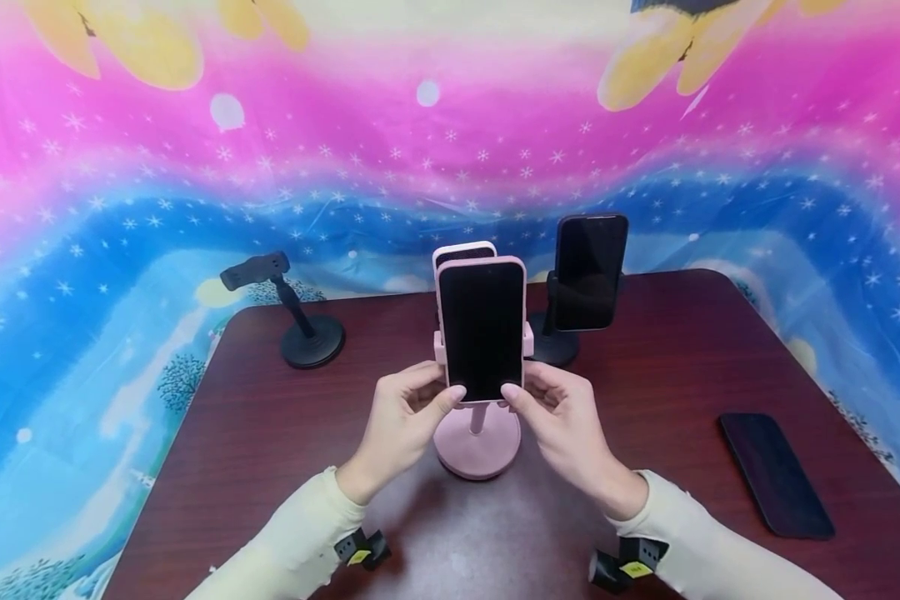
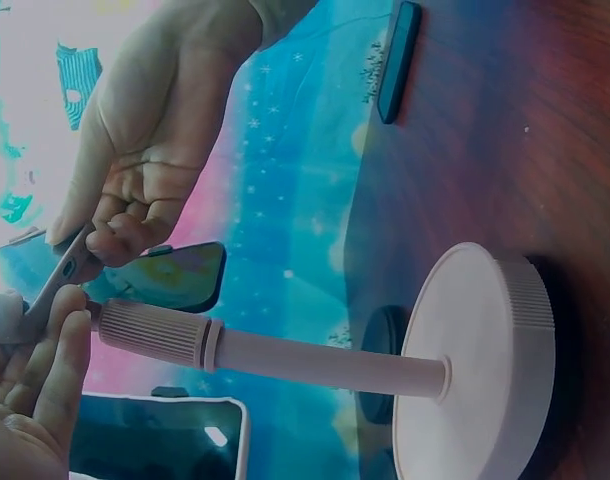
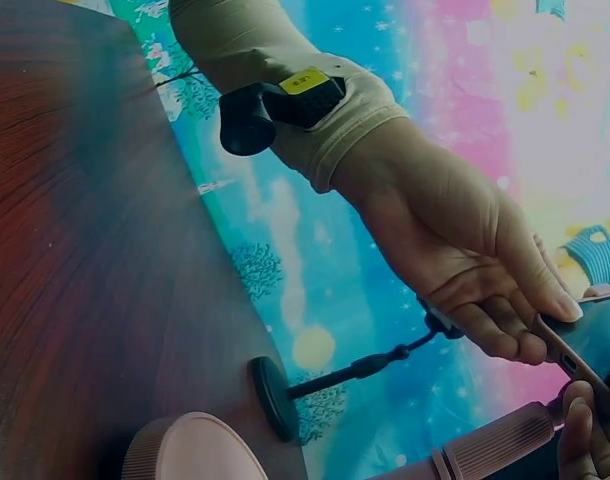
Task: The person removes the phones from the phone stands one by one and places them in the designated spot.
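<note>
A smartphone in a pink case (image 1: 483, 329), its screen dark, stands upright in the clamp of a pink phone stand (image 1: 477, 446). My left hand (image 1: 405, 408) pinches its lower left corner, thumb on the screen and fingers behind. On the lower right corner, my right hand (image 1: 566, 417) pinches the phone the same way. The left wrist view shows the stand's ribbed collar and round base (image 2: 460, 370) under the phone's bottom edge. From the right wrist, the left hand (image 3: 465, 240) appears with its thumb over the phone's edge.
Behind the pink stand, a white-edged phone (image 1: 465, 250) is partly hidden. A dark phone (image 1: 591, 271) sits in a black stand at back right. Another black stand (image 1: 311, 342) holds no phone at back left. One black phone (image 1: 776, 475) lies flat on the wooden table (image 1: 660, 383) at right.
</note>
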Tool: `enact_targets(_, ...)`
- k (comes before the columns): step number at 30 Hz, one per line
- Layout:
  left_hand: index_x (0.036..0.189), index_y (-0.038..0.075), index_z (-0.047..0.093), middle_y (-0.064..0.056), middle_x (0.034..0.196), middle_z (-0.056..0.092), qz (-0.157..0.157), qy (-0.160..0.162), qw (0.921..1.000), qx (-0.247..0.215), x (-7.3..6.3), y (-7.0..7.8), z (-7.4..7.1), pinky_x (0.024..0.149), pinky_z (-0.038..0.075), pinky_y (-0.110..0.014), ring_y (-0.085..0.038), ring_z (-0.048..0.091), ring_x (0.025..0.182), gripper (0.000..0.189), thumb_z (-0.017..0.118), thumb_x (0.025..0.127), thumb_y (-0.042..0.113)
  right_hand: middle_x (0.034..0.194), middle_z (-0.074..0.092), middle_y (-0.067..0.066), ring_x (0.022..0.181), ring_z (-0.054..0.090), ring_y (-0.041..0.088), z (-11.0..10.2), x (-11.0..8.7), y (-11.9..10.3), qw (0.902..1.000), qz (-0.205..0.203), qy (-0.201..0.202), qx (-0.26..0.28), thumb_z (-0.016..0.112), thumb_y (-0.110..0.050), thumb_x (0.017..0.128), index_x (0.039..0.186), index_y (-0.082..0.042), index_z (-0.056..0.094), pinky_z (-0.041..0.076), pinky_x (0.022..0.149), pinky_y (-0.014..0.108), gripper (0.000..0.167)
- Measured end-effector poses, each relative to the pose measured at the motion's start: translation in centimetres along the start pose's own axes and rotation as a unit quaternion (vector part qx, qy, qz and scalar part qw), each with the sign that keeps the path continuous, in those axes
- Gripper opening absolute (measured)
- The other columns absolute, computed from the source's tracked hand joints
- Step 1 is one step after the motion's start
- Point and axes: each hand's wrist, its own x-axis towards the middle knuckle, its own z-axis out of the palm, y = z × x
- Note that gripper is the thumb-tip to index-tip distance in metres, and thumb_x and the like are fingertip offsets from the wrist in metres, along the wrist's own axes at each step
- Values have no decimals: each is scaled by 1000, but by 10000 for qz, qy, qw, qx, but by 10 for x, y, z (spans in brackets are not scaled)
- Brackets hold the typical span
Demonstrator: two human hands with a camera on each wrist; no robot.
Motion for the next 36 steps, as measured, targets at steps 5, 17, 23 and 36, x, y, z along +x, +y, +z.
enact_targets(5, 97, -5, 72, -20, 83, 69, -81, -34, 9999, 57, -5, -3, 2, 66, 60, -23, -5, 68, 73, 7, 67, 94, -2, 83, 71, -9, 74, 69, 4, -1, -5, 4, 9999, 54, 14, -130, 67, 8, 91, 104, 10, 69, 60, 72, 18, 13)
enact_targets(17, 101, -4, 72, -20, 87, 71, -219, -66, 9997, 67, -9, -7, 1, 69, 62, -26, -4, 70, 76, 9, 67, 95, -1, 85, 70, -13, 76, 68, 2, 0, -8, 8, 9999, 132, -48, 56, 67, 9, 91, 104, 11, 68, 59, 73, 17, 13)
enact_targets(23, 108, -7, 71, -24, 93, 73, -338, -43, 9994, -39, -9, -8, -2, 73, 63, -28, -5, 72, 78, 15, 66, 95, -2, 91, 72, -15, 78, 69, 2, 3, -8, 11, 9991, 290, -139, 278, 65, 8, 93, 112, 14, 66, 59, 72, 18, 20)
enact_targets(36, 109, -8, 70, -27, 93, 74, -656, -47, 9978, -77, -8, -6, -7, 75, 63, -26, -5, 73, 78, 16, 66, 95, -1, 90, 71, -15, 78, 68, 6, 7, -4, 11, 9989, 295, -112, 344, 65, 8, 92, 111, 14, 66, 58, 71, 16, 20)
